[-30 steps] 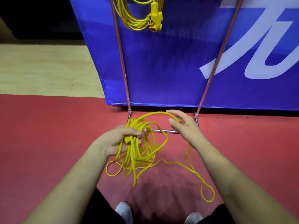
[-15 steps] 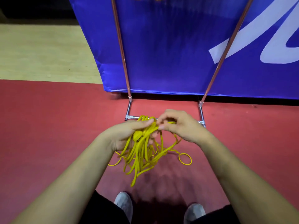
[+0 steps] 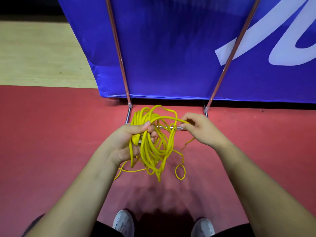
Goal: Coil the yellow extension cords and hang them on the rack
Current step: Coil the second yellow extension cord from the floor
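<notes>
Left hand [image 3: 130, 139]: shut tight around the yellow cord [image 3: 150, 147] bunch, held above the red floor [image 3: 51, 134].
Right hand [image 3: 201, 129]: pinching one strand.
Risk: messy loops could knot or slip out.

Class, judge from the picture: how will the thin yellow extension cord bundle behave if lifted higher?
The thin yellow extension cord is probably floppy: its loops sag unevenly below the left hand. Likely light, since one hand carries the bundle. Loops may slip or tangle; a loose tail curls on the red floor.
</notes>
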Available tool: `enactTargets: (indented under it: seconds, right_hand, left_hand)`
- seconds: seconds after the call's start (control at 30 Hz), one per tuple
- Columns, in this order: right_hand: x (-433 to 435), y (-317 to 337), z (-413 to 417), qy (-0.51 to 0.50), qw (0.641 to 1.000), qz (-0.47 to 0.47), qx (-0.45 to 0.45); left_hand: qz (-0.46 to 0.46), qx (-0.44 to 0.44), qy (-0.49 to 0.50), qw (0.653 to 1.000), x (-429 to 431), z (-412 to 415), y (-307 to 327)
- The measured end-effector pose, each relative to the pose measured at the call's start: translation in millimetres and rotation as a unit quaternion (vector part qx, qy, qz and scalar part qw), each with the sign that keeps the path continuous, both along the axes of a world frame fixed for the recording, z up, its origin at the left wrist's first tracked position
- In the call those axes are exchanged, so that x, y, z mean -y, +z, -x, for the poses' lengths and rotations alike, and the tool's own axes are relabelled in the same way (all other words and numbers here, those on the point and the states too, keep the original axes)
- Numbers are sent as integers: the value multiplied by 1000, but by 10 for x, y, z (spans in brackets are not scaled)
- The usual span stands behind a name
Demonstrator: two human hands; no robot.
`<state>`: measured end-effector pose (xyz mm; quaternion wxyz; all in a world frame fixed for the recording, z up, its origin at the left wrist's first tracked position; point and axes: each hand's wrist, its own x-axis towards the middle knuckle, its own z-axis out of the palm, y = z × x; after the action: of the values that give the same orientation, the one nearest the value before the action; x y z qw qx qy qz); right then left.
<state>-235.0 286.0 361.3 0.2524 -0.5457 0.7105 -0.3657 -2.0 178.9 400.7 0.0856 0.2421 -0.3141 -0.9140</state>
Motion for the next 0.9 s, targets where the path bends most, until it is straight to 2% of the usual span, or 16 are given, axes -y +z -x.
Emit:
enactTargets:
  seconds: [0.07,0.17,0.23,0.37,0.47,0.57,0.67,0.77,0.83,0.9]
  right_hand:
    - [-44,-236,128,-56,997,-48,-35]
    - [-106,-517,204,-104,990,-87,40]
    - [-75,-623,178,-129,986,-76,69]
    - [-22,-598,182,-199,965,4,170]
    - [-81,-553,222,-161,975,-13,152]
    - [-150,-644,174,-94,986,-98,94]
    - [-227,-805,140,-43,980,-179,80]
    - [-303,-953,163,-57,973,-211,77]
    - [-322,-965,175,-116,964,-191,141]
    - [-287,-904,109,-191,927,-153,283]
  left_hand:
    - [-28,-38,49,998,40,-54,-1]
    - [-71,-90,81,990,87,-91,-8]
    - [-77,-91,46,992,63,-70,-41]
    - [-88,-101,-73,988,20,-74,-39]
    - [-107,-131,-70,983,34,-95,35]
    - [-108,-156,-8,982,66,-86,100]
    - [-99,-167,57,979,82,-98,180]
    - [-75,-182,90,976,110,-184,245]
    - [-54,-177,91,978,137,-209,277]
    - [-13,-123,121,985,165,-210,247]
